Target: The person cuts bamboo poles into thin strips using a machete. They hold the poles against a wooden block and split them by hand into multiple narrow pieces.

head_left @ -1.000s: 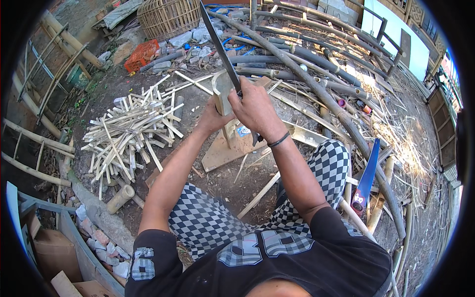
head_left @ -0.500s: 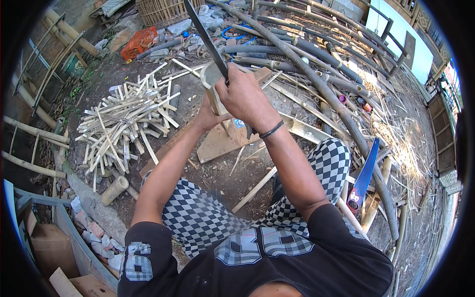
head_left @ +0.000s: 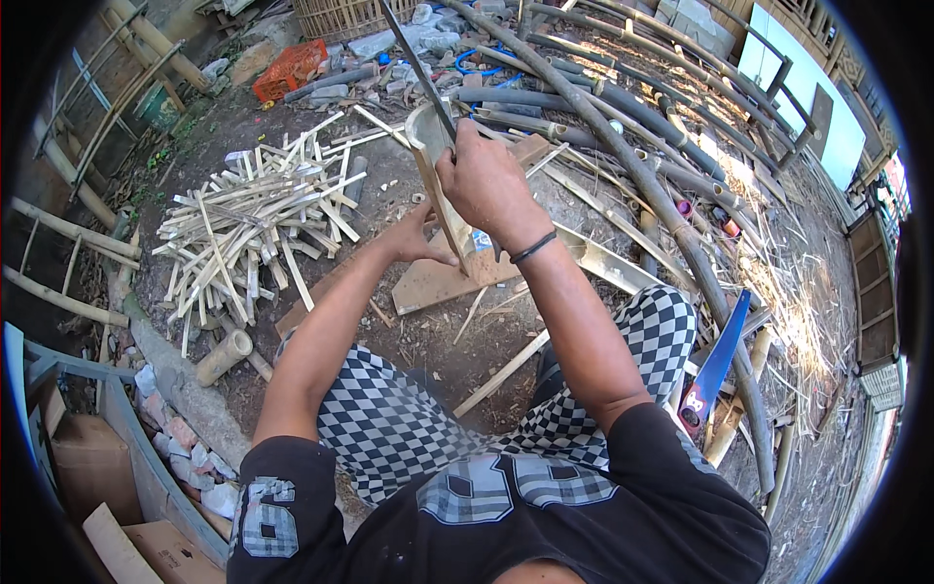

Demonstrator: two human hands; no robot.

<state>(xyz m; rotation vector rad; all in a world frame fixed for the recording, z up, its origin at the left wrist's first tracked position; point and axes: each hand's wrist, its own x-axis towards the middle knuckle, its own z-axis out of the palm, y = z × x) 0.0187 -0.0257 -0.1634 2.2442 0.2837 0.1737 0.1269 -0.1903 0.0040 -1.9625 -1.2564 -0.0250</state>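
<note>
At six o'clock, closest in, sit a black shirt and knees in black-and-white checkered cloth. Just beyond the knees a pale split slat [head_left: 501, 375] lies on bare, chip-strewn dirt. At four o'clock a blue-handled saw [head_left: 715, 360] leans among thin canes.

Near the centre the left hand [head_left: 413, 238] presses against the lower part of an upright bamboo section [head_left: 438, 185], a pale, hollow round tube; its fingers lie partly open along the stem, though how firmly they bear on it cannot be told. The tube's foot stands on a flat, rough wooden board [head_left: 433, 282]. The right hand [head_left: 486, 180] is clenched around the handle of a long, dark, narrow blade [head_left: 418, 68], whose edge sits in the tube's open top rim and whose tip points toward twelve o'clock.

At ten o'clock lies a loose heap of split bamboo sticks [head_left: 253, 224], pale and splintery. Farther off, from twelve to three o'clock, long grey-green bamboo poles [head_left: 623, 146] run across the ground, with a woven basket [head_left: 341, 15] and an orange crate [head_left: 287, 68] at eleven o'clock.
</note>
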